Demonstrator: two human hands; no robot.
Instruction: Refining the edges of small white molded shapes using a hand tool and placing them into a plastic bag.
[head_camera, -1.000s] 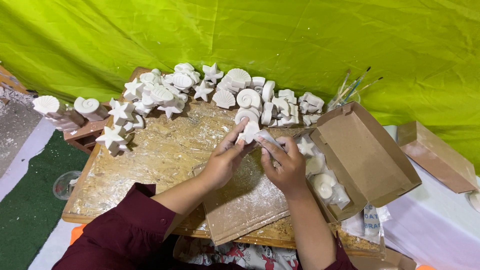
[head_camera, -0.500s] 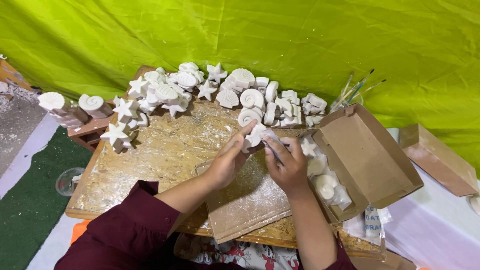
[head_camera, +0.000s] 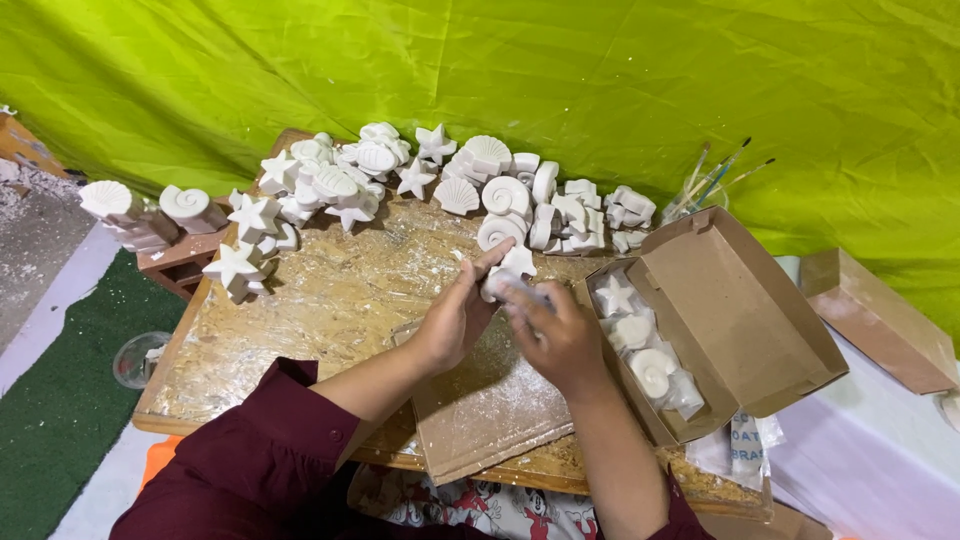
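Bright green cloth backdrop (head_camera: 620, 70) behind a dusty wooden board (head_camera: 300, 310); left hand (head_camera: 455, 320) and right hand (head_camera: 560, 335) meeting over a cardboard sheet (head_camera: 490, 410), fingers of both curled round one small white plaster piece (head_camera: 497, 283); white shell and star casts (head_camera: 470, 190) heaped along the far edge; open cardboard box (head_camera: 740, 310) of casts just to the right.

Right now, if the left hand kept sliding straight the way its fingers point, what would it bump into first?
Probably the small white plaster piece already at its fingertips. The left hand points up and right; past that piece lies the spiral shell in the pile, though depth is hard to judge.
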